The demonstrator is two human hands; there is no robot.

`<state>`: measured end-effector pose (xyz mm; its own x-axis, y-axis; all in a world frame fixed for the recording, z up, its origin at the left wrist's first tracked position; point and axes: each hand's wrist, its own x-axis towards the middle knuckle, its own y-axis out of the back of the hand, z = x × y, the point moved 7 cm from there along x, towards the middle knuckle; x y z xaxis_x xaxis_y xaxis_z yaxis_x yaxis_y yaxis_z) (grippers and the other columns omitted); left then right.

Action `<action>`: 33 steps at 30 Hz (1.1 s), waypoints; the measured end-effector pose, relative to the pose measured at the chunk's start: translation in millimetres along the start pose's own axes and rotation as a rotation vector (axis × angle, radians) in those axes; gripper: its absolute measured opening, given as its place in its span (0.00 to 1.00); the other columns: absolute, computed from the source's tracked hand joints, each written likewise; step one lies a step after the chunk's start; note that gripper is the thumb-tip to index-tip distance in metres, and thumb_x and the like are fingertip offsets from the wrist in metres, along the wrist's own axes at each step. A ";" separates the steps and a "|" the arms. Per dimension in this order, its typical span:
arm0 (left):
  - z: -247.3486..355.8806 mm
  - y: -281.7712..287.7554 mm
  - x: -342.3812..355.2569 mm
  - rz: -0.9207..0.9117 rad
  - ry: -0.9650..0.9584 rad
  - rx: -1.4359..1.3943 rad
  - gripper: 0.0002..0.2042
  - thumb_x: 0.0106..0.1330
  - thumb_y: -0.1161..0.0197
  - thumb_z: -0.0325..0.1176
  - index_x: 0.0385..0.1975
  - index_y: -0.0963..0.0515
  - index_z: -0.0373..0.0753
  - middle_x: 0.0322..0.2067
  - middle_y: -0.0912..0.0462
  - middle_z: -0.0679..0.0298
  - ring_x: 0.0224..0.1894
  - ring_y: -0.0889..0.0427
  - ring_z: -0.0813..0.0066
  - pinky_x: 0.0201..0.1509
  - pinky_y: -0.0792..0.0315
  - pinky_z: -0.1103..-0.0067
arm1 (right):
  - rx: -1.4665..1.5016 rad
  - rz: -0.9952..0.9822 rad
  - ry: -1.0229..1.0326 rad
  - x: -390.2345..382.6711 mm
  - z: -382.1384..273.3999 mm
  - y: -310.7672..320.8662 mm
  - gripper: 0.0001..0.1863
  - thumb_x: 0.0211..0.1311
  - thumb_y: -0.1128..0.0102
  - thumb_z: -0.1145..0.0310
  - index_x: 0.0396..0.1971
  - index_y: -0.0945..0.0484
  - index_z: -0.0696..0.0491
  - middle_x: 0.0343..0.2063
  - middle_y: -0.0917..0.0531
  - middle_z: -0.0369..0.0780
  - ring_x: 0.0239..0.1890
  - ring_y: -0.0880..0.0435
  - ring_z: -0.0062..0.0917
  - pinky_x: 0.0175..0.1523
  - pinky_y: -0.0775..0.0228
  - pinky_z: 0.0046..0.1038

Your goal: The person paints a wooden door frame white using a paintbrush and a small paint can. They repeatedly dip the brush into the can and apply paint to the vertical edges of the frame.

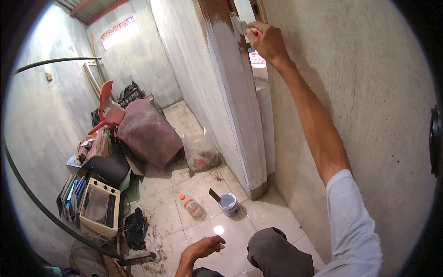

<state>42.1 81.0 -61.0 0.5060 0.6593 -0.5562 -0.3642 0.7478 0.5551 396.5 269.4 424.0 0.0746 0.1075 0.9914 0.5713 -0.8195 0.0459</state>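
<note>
My right hand [267,41] grips a paintbrush [242,27], a bit of its pink handle showing, with the bristles at the upper part of a door frame [228,101]. The frame is coated patchily in white, with brown wood showing near the top. My left hand [205,247] hangs low at my knee, fingers loosely curled, with a small pale thing at the fingertips that I cannot make out. On the tiled floor stand a paint can [229,207] with a dark stick or handle in it and a plastic bottle [191,205] with an orange cap.
A large pink-wrapped bundle [147,134], a red chair [108,108] and a plastic bag [200,152] lie deeper in the room. An old oven [99,207], a black bag [136,228] and piled items line the left. A plastered wall [378,115] is close on my right.
</note>
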 end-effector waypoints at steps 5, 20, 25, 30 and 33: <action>-4.9 -2.1 -2.9 0.001 -0.009 -0.009 0.19 0.75 0.44 0.42 0.57 0.26 0.35 0.42 0.15 0.54 0.46 0.16 0.62 0.51 0.23 0.69 | 0.032 0.035 -0.006 -23.5 -8.0 15.7 0.14 0.64 0.42 0.61 0.37 0.15 0.56 0.28 0.13 0.46 0.31 0.13 0.36 0.40 0.21 0.33; -2.6 -3.2 -6.4 0.024 -0.042 0.000 0.19 0.75 0.43 0.43 0.56 0.26 0.34 0.44 0.14 0.53 0.45 0.15 0.63 0.52 0.23 0.69 | 0.130 -0.201 -0.210 -116.6 20.8 6.2 0.12 0.58 0.41 0.67 0.37 0.13 0.55 0.27 0.14 0.48 0.27 0.14 0.29 0.37 0.23 0.32; 4.1 -1.4 -7.8 0.013 -0.035 0.021 0.19 0.75 0.43 0.42 0.56 0.26 0.34 0.43 0.14 0.54 0.46 0.15 0.64 0.52 0.23 0.69 | -0.373 -0.343 0.185 -87.4 30.2 -5.4 0.13 0.58 0.44 0.65 0.19 0.22 0.58 0.15 0.21 0.45 0.16 0.23 0.27 0.27 0.30 0.35; 3.8 0.8 -11.8 0.043 -0.026 -0.001 0.18 0.75 0.42 0.42 0.55 0.25 0.34 0.42 0.14 0.53 0.46 0.15 0.64 0.51 0.23 0.69 | -0.029 -0.138 -0.008 4.1 -0.7 7.1 0.11 0.60 0.41 0.66 0.36 0.15 0.56 0.22 0.17 0.45 0.21 0.21 0.29 0.32 0.27 0.29; -4.3 0.7 -9.8 0.049 -0.020 0.001 0.18 0.75 0.42 0.41 0.55 0.25 0.34 0.42 0.14 0.53 0.45 0.14 0.64 0.50 0.22 0.69 | 0.194 0.145 0.091 6.3 -18.4 12.0 0.10 0.59 0.46 0.71 0.34 0.18 0.59 0.26 0.18 0.52 0.24 0.19 0.30 0.31 0.31 0.32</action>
<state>33.5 75.4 -57.9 0.5029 0.6933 -0.5161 -0.3880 0.7147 0.5820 388.8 249.9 433.0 0.0984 -0.0616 0.9932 0.7064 -0.6987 -0.1133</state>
